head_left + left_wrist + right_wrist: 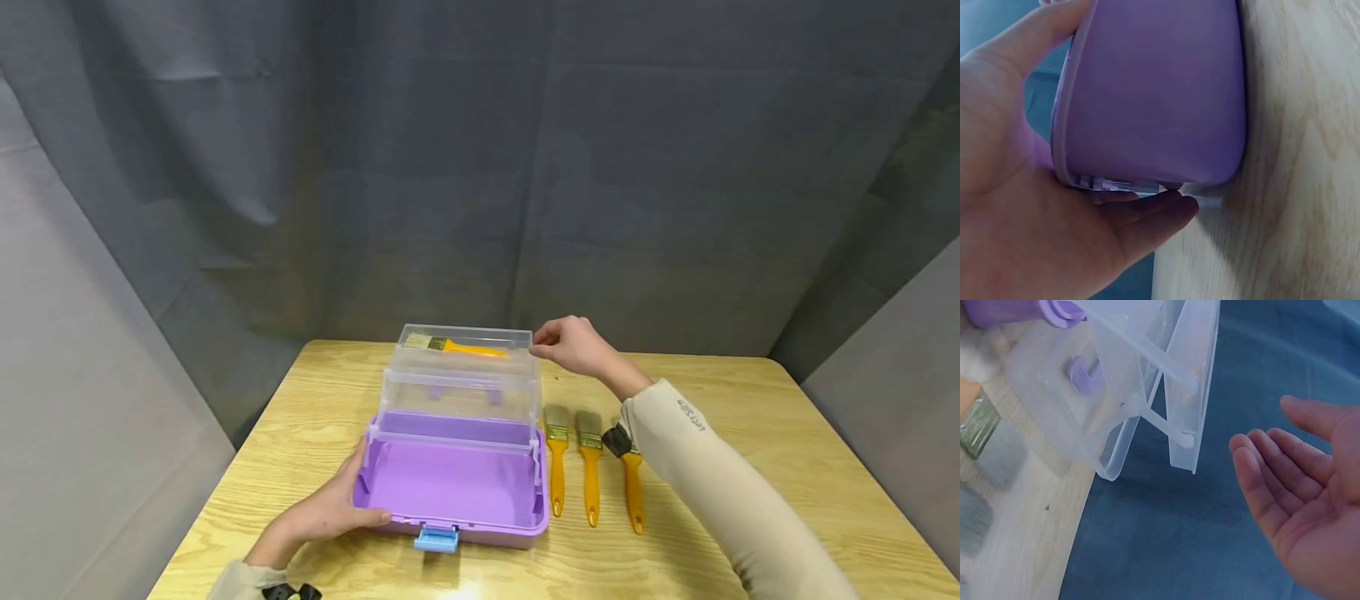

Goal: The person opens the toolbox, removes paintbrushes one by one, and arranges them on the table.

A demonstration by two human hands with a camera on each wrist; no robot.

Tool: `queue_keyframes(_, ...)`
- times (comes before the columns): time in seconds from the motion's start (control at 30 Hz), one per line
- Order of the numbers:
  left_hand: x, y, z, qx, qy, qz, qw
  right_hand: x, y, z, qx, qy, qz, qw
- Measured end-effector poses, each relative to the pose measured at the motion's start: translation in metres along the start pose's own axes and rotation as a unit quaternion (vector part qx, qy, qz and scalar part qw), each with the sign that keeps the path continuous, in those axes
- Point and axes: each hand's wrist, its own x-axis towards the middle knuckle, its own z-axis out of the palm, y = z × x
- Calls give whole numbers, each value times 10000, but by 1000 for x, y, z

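A purple storage box (453, 483) stands unfolded on the table, with a blue latch (437, 538) at its front. My left hand (330, 504) grips the box's left end. In the left wrist view, thumb and fingers wrap the purple end wall (1154, 94). Two clear trays rise in steps behind the base. In the upper tray (517, 337) lies a paintbrush (476, 350) with a yellow handle, bristles to the left. My right hand (577, 346) is beside that tray's right end. The right wrist view shows it apart from the tray, fingers loosely bent and holding nothing.
To the right of the box lie three more paintbrushes in a row: a near one (557, 467), a middle one (591, 475) and one partly under my right forearm (633, 496). Dark curtains (450, 167) hang behind the wooden table (750, 433).
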Motion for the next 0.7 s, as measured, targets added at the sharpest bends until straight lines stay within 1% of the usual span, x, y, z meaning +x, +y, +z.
queue_keyframes(0.2, 2, 0, 1, -46, 37, 32, 10000, 23, 2, 11, 58, -83, -228, 9997)
queue_keyframes(0.33, 3, 0, 1, -18, 47, 38, 10000, 36, 3, 18, 133, -171, -118, 9997)
queue_keyframes(0.47, 4, 1, 3, -28, -11, -7, 10000, 45, 5, 23, 140, -225, 69, 9996)
queue_keyframes(0.6, 3, 3, 5, -76, -59, -42, 9999, 52, 10, 27, 94, -275, 211, 9994)
queue_keyframes(0.7, 2, 5, 5, -55, -60, -62, 9999, 55, 12, 28, 82, -328, 413, 9986)
